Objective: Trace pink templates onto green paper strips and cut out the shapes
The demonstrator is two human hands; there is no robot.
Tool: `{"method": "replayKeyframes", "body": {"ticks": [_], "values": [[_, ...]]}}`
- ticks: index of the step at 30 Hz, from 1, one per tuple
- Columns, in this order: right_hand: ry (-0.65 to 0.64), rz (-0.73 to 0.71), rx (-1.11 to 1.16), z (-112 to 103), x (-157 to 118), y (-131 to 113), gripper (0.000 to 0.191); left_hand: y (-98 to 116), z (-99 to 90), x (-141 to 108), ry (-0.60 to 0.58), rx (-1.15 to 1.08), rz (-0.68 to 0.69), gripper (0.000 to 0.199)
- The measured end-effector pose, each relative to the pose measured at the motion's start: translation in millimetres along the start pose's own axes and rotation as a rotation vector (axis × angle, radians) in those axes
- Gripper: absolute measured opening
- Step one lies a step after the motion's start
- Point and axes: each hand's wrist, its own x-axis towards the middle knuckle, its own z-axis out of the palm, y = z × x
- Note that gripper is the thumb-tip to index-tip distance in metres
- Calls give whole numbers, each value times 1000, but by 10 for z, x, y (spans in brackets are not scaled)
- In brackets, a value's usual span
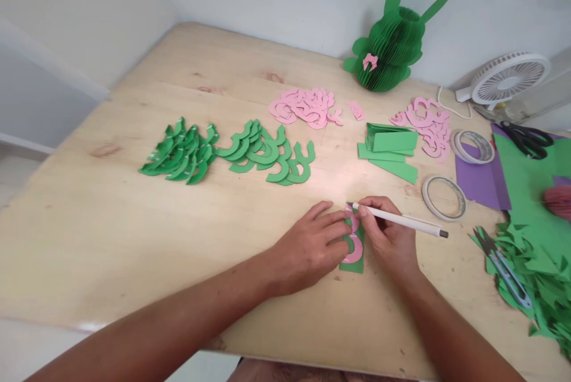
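A white pen (pixel 408 221) is gripped in my right hand (pixel 392 239), its tip at the top end of a green paper strip (pixel 352 267). On that strip lies a pink curved paper cutout (pixel 355 249), partly hidden by fingers. My left hand (pixel 312 245) lies flat with its fingers spread, fingertips pressing the cutout and strip onto the table. Beyond my hands are green curved cutouts (pixel 281 159) in an overlapping row, and a pile of folded green pieces (pixel 182 153) with white marks to the left. Several green strips (pixel 392 147) are stacked ahead of my right hand.
Pink cutouts lie in two piles, one in the middle (pixel 303 106) and one at right (pixel 430 126). Two tape rolls (pixel 444 197), small scissors (pixel 504 269), black-handled scissors (pixel 526 139) and green scraps (pixel 539 287) occupy the right side. A green paper figure (pixel 392 43) and a white fan (pixel 511 81) stand behind.
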Motion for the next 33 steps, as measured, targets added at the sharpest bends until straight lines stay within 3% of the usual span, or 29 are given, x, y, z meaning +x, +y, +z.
{"method": "replayKeyframes", "body": {"ticks": [33], "values": [[-19,4,-77,-39,-31,8,12,-7,6,-11,3,-17,2,15]]}}
